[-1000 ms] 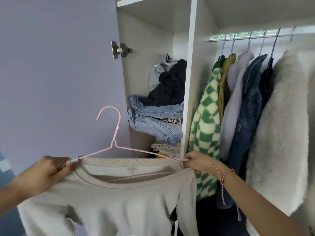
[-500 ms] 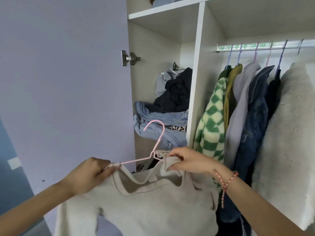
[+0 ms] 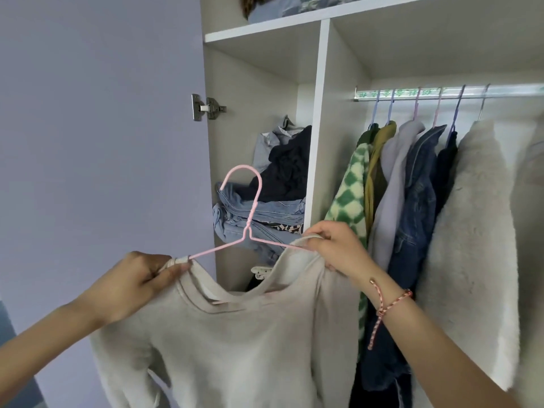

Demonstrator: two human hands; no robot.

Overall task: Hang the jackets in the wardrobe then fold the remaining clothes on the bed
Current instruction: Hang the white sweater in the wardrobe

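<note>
At the open wardrobe [image 3: 321, 113], its lavender door [image 3: 103, 142] swung out to my left, I face a rail [image 3: 506, 92] already carrying a row of hung garments. The white fleece coat [image 3: 471, 231] bulks largest at the right, then comes a denim jacket [image 3: 418, 201], with a green checked jacket [image 3: 350, 198] nearest the divider. The beige top [image 3: 235, 348] hangs in front of me, outside the wardrobe and below the rail, not yet hung. A second ago it was stretched wide between my hands, the neckline nearly level. Now the collar sags open in the middle and the right shoulder is drawn up over the wire. My left grip [image 3: 132, 284] still pinches the left shoulder against the hanger's end. My right grip [image 3: 338, 248], at the far shoulder a second ago, now curls round the collar edge where the wire slips under the cloth. The pink hanger [image 3: 250, 207] has come upright, its hook standing higher against the stacked jeans [image 3: 265, 213]. I judge the top is nearly seated and the next move is lifting the hook to the rail, where free room looks tight. In the left compartment, dark crumpled clothes [image 3: 285, 169] sit on the jeans, under a higher shelf [image 3: 265, 32] with folded things on it. The bed is out of view. A steel hinge [image 3: 207, 107] shows on the door edge, and a red cord bracelet [image 3: 388, 307] circles my right wrist.
</note>
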